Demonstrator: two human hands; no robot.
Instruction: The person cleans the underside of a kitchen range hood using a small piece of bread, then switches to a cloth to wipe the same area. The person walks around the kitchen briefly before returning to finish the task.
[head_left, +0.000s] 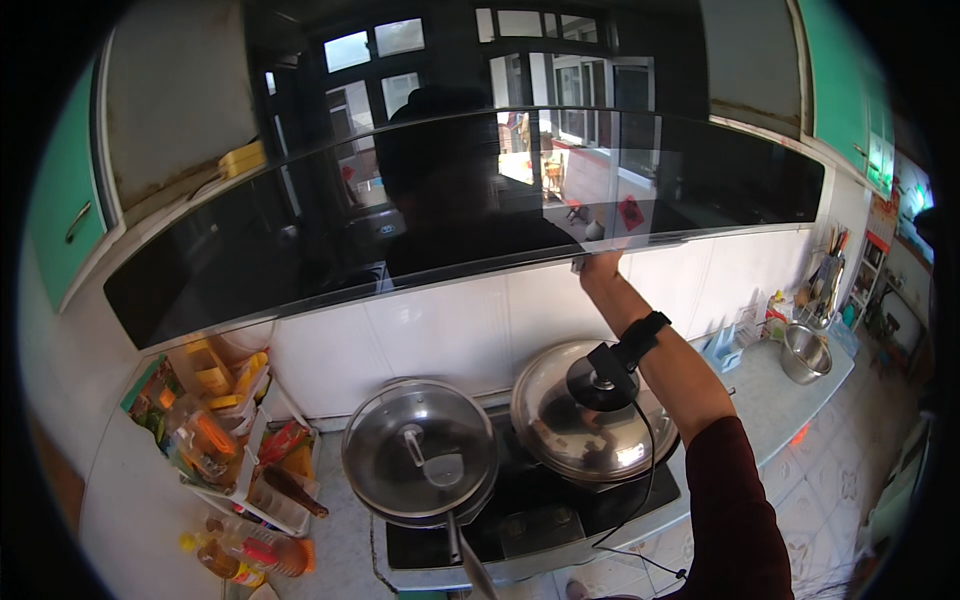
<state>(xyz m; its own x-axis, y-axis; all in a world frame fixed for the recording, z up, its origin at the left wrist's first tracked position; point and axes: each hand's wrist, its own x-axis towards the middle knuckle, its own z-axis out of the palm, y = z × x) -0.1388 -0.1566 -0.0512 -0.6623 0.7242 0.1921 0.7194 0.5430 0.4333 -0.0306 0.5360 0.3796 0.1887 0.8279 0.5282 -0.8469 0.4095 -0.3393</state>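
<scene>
My right hand (602, 267) is raised to the lower front edge of a black glass range hood (450, 217). Its fingers are mostly hidden at that edge, so whether they grip it cannot be told. A black strap (643, 335) with a small device and a trailing cable sits on the forearm. Below the arm, a large pan with a domed metal lid (555, 420) covers the right side of a black gas cooktop (517, 547). On the left side stands a frying pan with a glass lid (397, 442) on it, its handle pointing toward me. My left hand is out of view.
At left, a white rack (251, 472) holds bottles and packets, with more oil bottles (255, 547) in front. A steel bowl (806, 352) and a utensil holder (825, 289) stand on the right counter. Green cabinets (844, 90) flank the hood.
</scene>
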